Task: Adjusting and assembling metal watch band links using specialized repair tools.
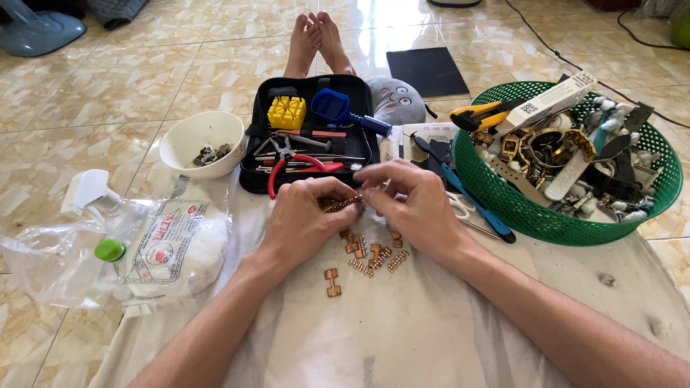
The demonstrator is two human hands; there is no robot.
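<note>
While the head camera looks straight down, both hands meet over a pale cloth (402, 323) spread on the tiled floor. The left hand (302, 219) and the right hand (413, 205) each pinch one end of a short copper-coloured watch band piece (343, 205), fingers curled tight around it, so it hangs between the two thumbs just above the cloth.

Right below the hands, a bunch of loose copper links (370, 255) lie scattered on the cloth, with one lone link (332, 282) a bit apart toward the left forearm.

Just behind the hands sits an open black tool case (251, 162) with a yellow block (287, 112), a blue holder (332, 106) and red-handled pliers (298, 165) inside. Left of the case is a white bowl (188, 133) with some small dark parts in it. Further left, a clear plastic bag (65, 251) lies on the floor with a green-capped bottle (109, 250) in it.

On the right, a green basket (532, 215) is packed with watch parts and tools, and a blue-handled tool (478, 205) lies against its near side, close to the right hand.
</note>
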